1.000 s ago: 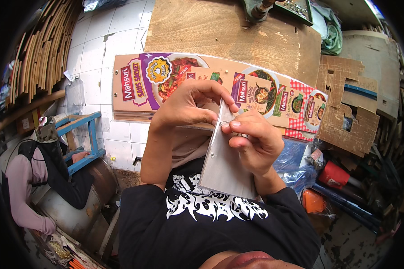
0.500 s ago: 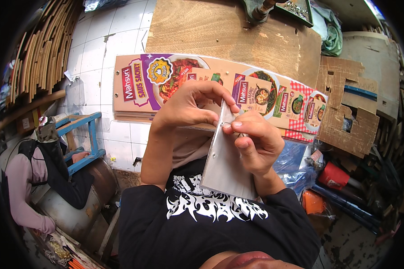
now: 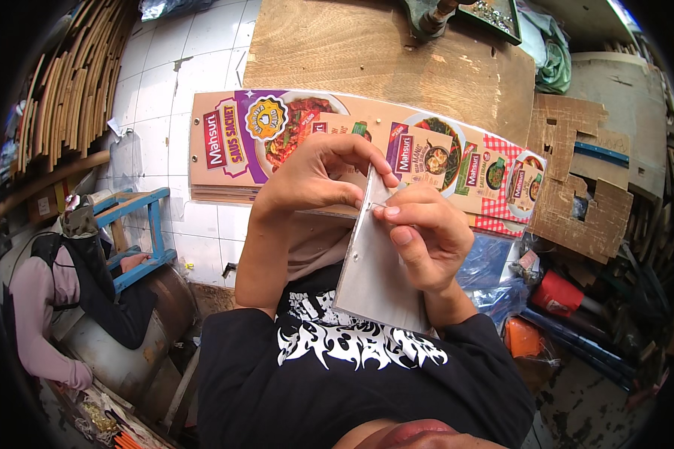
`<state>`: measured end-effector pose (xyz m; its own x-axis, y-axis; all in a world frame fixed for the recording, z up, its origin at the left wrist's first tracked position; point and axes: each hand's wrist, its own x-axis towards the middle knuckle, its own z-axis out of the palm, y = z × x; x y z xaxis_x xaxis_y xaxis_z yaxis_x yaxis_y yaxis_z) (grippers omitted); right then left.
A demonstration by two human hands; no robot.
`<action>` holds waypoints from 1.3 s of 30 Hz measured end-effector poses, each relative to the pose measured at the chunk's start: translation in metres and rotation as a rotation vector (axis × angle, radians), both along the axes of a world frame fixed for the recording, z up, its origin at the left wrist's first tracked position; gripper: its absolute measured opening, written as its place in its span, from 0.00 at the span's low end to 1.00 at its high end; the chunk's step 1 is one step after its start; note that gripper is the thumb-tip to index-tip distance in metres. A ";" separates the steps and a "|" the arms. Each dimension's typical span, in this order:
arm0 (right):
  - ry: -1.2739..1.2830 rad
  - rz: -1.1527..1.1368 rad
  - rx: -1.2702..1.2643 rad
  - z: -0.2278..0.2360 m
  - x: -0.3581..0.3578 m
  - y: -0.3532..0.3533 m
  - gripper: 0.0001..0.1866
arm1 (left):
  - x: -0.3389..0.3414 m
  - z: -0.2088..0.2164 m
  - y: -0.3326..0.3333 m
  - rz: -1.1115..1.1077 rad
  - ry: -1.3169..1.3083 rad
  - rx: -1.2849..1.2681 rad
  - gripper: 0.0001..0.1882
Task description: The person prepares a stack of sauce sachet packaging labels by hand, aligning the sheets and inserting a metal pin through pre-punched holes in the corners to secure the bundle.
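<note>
We're looking down at our two hands meeting over a folded grey card [image 3: 374,277], held up in front of our chest. Its long axis runs from the lower edge by our black printed shirt [image 3: 352,374] up and slightly right to a narrow top end, which points away from us toward the stack of printed cardboard sheets [image 3: 232,150]. Our left hand [image 3: 314,179] curls over that top end, fingers closed on the card's upper edge. Our right hand [image 3: 423,236] wraps the card's right side, thumb and forefinger pinched together on a thin bit of wire [image 3: 378,205] right at the fold; what the wire passes through, we can't tell. Small holes dot the fold line below.

Beyond the hands, the printed sheets lie across the white tiled floor [image 3: 172,97], with a wooden board [image 3: 367,52] further out. To the right sit cut brown cardboard [image 3: 577,187] and blue plastic bags [image 3: 494,269]. On the left, another person [image 3: 60,299] crouches by a blue wooden frame [image 3: 146,232], well apart from us.
</note>
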<state>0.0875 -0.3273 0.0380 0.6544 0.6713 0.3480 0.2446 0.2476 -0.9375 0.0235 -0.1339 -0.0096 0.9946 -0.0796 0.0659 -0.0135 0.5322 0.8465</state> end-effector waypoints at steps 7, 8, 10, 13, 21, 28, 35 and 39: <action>-0.071 0.016 0.012 0.001 0.003 0.001 0.10 | 0.001 -0.004 0.001 -0.013 -0.032 0.003 0.22; -0.071 0.015 0.012 0.001 0.003 0.001 0.10 | 0.001 -0.004 0.001 -0.013 -0.025 -0.012 0.22; -0.057 0.014 -0.002 0.002 0.003 0.001 0.09 | 0.001 -0.004 0.001 -0.013 -0.031 -0.014 0.22; -0.013 0.019 -0.018 0.001 0.003 0.000 0.08 | 0.001 -0.005 0.001 -0.011 -0.041 -0.006 0.22; 0.014 0.031 -0.012 0.000 0.003 -0.001 0.07 | 0.001 -0.004 0.001 -0.004 -0.038 0.006 0.23; 0.001 0.031 0.023 -0.003 0.003 0.000 0.06 | 0.000 -0.003 0.000 0.000 -0.030 0.006 0.22; -0.020 0.008 0.044 -0.004 0.002 0.000 0.07 | 0.000 -0.003 0.001 -0.007 -0.023 0.018 0.22; 0.028 0.007 0.040 -0.004 0.001 0.000 0.07 | 0.001 -0.005 0.001 -0.002 -0.051 0.020 0.22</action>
